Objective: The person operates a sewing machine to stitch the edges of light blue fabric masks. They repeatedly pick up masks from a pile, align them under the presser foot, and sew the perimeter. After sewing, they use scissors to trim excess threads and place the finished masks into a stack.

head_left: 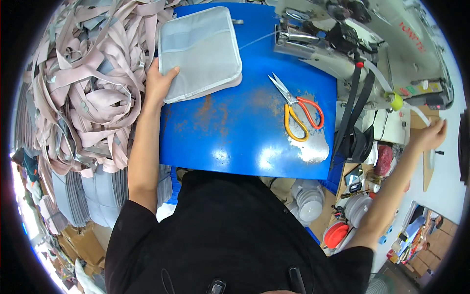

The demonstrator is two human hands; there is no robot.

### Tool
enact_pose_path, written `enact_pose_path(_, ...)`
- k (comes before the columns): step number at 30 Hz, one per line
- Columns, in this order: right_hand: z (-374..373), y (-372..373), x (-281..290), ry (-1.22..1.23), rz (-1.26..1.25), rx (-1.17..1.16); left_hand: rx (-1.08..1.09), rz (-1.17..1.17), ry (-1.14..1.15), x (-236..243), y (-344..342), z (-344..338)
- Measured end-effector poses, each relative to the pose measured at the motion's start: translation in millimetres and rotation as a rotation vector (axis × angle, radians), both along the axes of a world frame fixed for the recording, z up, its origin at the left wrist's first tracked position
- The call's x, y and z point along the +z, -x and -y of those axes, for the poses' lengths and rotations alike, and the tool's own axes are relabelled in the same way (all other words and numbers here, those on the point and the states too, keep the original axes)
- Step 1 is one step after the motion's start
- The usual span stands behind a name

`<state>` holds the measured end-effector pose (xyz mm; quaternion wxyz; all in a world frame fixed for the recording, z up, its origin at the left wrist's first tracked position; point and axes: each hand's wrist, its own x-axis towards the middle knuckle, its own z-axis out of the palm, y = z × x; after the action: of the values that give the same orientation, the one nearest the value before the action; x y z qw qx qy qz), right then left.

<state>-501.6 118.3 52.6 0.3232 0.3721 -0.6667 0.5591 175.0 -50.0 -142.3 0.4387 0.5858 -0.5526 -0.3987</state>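
My left hand (pixel 161 84) grips the left edge of a light grey fabric panel (pixel 199 56) with bound, rounded corners, thumb on top, on a worn blue table (pixel 210 142). A thin strand runs from its right side toward the sewing machine (pixel 391 54). My right hand (pixel 431 134) is closed on a white tape (pixel 417 112) at far right, which runs through a yellow-green fitting on the machine. Open-bladed scissors (pixel 303 123) with orange and red handles lie between my hands, right of the panel.
A big tangled heap of pink and grey straps (pixel 93 93) is at left, above stacks of grey panels (pixel 105 193). Black belts hang by the machine. Tape rolls (pixel 308 201), a red dish (pixel 337 234) and small items sit below right. Cardboard (pixel 81 242) lies at lower left.
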Motion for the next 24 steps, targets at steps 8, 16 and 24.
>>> enact_pose_path(8,-22,-246,-119,-1.348,0.201,0.795,-0.007,-0.112,-0.047,4,12,0)
enact_pose_path(16,10,-268,-145,-1.135,0.405,1.075,-0.025,-0.078,-0.066,3,10,2)
enact_pose_path(24,75,-326,-133,-1.120,0.306,0.876,-0.018,-0.196,-0.100,14,6,2)
